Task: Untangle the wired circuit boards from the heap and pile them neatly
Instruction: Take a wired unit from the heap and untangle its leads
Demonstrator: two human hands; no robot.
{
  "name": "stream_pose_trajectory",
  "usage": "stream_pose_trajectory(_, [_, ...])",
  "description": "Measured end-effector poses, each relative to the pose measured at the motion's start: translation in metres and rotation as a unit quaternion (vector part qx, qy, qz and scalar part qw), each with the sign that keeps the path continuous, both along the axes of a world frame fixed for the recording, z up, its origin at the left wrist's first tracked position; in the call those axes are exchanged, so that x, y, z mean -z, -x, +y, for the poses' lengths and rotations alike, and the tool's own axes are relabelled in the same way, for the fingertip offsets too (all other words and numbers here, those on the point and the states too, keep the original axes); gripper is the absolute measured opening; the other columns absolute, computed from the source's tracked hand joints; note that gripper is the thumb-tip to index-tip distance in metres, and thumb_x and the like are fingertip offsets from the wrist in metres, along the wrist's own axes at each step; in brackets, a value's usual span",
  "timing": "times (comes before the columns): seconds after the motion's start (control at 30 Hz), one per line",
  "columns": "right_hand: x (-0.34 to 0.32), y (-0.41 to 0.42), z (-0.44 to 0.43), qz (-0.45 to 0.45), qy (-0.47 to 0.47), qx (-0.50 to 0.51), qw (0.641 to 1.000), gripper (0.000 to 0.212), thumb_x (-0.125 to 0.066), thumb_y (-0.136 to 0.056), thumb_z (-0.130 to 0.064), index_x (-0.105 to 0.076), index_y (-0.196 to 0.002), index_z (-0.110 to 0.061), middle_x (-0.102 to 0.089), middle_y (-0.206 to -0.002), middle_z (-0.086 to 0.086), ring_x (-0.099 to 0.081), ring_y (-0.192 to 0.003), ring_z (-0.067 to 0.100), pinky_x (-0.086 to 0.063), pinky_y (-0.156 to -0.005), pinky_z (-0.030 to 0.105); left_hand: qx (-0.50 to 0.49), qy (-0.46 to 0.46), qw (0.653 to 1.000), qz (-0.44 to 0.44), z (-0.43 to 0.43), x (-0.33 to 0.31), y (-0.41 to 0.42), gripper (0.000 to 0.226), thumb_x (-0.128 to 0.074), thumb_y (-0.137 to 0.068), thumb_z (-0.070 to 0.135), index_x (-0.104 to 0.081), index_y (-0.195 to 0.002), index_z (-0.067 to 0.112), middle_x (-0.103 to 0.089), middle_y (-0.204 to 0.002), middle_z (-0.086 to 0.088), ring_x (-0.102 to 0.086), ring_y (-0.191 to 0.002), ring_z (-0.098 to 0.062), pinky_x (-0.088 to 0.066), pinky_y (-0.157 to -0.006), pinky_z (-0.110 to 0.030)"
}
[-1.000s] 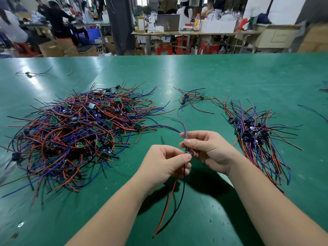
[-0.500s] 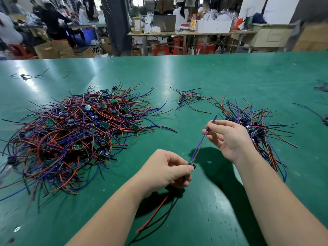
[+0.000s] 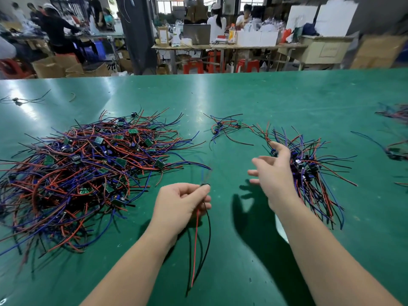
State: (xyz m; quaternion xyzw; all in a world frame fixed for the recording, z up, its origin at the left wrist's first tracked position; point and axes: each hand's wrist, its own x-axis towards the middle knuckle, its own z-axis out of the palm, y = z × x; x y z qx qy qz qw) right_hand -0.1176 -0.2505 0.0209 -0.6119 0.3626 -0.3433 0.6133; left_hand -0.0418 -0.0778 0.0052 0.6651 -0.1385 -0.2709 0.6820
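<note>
A big tangled heap [image 3: 88, 168] of small green circuit boards with red, blue and black wires covers the left of the green table [image 3: 242, 96]. My left hand [image 3: 178, 202] pinches one wired board [image 3: 204, 186] above the table; its red and black wires [image 3: 195, 246] hang toward me and its blue wires blur upward. My right hand [image 3: 273, 175] hovers open with spread fingers, holding nothing, beside the sorted pile [image 3: 309, 171] of wired boards on the right.
A few loose wired boards [image 3: 227, 127] lie behind the two piles. More wires lie at the right edge [image 3: 395, 149] and a stray piece at far left [image 3: 19, 101]. Beyond the table stand workbenches, boxes, red stools and people.
My right hand has slid off the blue wires, let them go and opened near the sorted pile. My left hand keeps its pinch on the board, whose blue wires now swing free.
</note>
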Motion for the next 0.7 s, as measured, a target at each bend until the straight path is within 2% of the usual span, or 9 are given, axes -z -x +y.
stream_pose_trajectory(0.07, [0.005,-0.002,0.015,-0.006,0.076,-0.118,0.99,0.034,-0.061,-0.088,-0.013,-0.049,-0.112,-0.032,-0.058,-0.092,0.002,-0.064,-0.057,0.016,-0.05,-0.049,0.023,-0.027,0.03,0.999,-0.002,-0.001,0.0,-0.004,0.009,-0.068,-0.085,0.01,-0.068,-0.079,0.003,-0.07,-0.063,-0.007,-0.064,-0.051,-0.011,-0.05,-0.047,-0.018])
stream_pose_trajectory(0.13, [0.01,-0.006,0.03,0.03,0.149,-0.236,0.96,0.027,-0.071,-0.082,-0.021,-0.059,-0.101,-0.035,-0.063,-0.088,0.0,-0.063,-0.059,0.016,-0.05,-0.055,0.029,-0.013,0.044,0.999,-0.026,-0.002,0.001,-0.003,0.006,-0.064,-0.087,0.007,-0.07,-0.084,0.006,-0.072,-0.066,-0.003,-0.064,-0.055,-0.008,-0.053,-0.052,-0.018])
stream_pose_trajectory(0.2, [0.012,-0.01,0.04,0.053,0.206,-0.274,0.938,0.019,-0.078,-0.076,-0.023,-0.067,-0.09,-0.03,-0.068,-0.079,-0.001,-0.06,-0.061,0.015,-0.052,-0.062,0.033,0.011,0.036,0.996,-0.077,-0.002,0.003,-0.002,0.015,-0.06,-0.089,0.001,-0.072,-0.091,0.009,-0.074,-0.071,0.003,-0.065,-0.063,-0.005,-0.054,-0.06,-0.016])
stream_pose_trajectory(0.33, [0.005,-0.009,0.037,-0.005,0.183,-0.203,0.962,0.018,-0.073,-0.079,-0.005,-0.073,-0.086,-0.022,-0.071,-0.072,0.006,-0.064,-0.063,0.014,-0.055,-0.065,0.033,0.062,0.043,0.995,-0.063,-0.003,0.001,0.0,0.027,-0.054,-0.093,0.0,-0.069,-0.105,0.02,-0.075,-0.082,0.001,-0.065,-0.061,-0.009,-0.054,-0.057,-0.02])
stream_pose_trajectory(0.43, [-0.012,0.001,0.016,-0.085,0.145,-0.092,0.981,0.025,-0.063,-0.083,0.003,-0.072,-0.087,-0.021,-0.067,-0.067,-0.002,-0.068,-0.058,0.015,-0.054,-0.053,0.024,0.083,0.033,0.993,-0.075,-0.003,0.002,0.001,0.031,-0.053,-0.093,0.0,-0.065,-0.108,0.024,-0.075,-0.087,-0.002,-0.07,-0.066,-0.014,-0.055,-0.058,-0.022])
stream_pose_trajectory(0.5, [-0.024,0.016,-0.009,-0.105,0.165,0.007,0.981,0.024,-0.062,-0.085,0.0,-0.071,-0.09,-0.022,-0.066,-0.07,-0.001,-0.068,-0.055,0.015,-0.052,-0.051,0.021,0.066,0.005,0.993,-0.103,-0.002,0.004,-0.001,0.032,-0.052,-0.094,-0.001,-0.064,-0.106,0.026,-0.075,-0.085,-0.001,-0.071,-0.067,-0.014,-0.057,-0.059,-0.025])
stream_pose_trajectory(0.53, [-0.027,0.026,-0.023,-0.086,0.199,0.066,0.974,0.023,-0.062,-0.084,-0.003,-0.07,-0.091,-0.024,-0.068,-0.073,0.001,-0.068,-0.054,0.015,-0.052,-0.051,0.022,0.049,-0.007,0.993,-0.111,-0.001,0.005,-0.003,0.031,-0.052,-0.094,-0.001,-0.065,-0.105,0.026,-0.075,-0.083,0.0,-0.07,-0.067,-0.013,-0.057,-0.06,-0.026])
stream_pose_trajectory(0.6, [-0.027,0.044,-0.05,0.026,0.286,0.167,0.943,0.019,-0.064,-0.082,-0.009,-0.069,-0.093,-0.024,-0.07,-0.082,0.002,-0.069,-0.058,0.018,-0.056,-0.062,0.031,0.004,-0.035,0.99,-0.134,0.001,0.008,-0.011,0.03,-0.052,-0.094,0.0,-0.066,-0.105,0.024,-0.074,-0.081,0.001,-0.069,-0.066,-0.01,-0.057,-0.062,-0.03])
stream_pose_trajectory(0.7, [-0.014,0.065,-0.083,0.302,0.304,0.182,0.885,0.016,-0.069,-0.078,-0.012,-0.072,-0.093,-0.013,-0.071,-0.088,0.011,-0.066,-0.079,0.029,-0.052,-0.079,0.036,-0.062,-0.1,0.963,-0.245,0.006,0.011,-0.023,0.029,-0.055,-0.09,0.003,-0.066,-0.104,0.026,-0.071,-0.087,0.013,-0.066,-0.072,-0.001,-0.053,-0.074,-0.021])
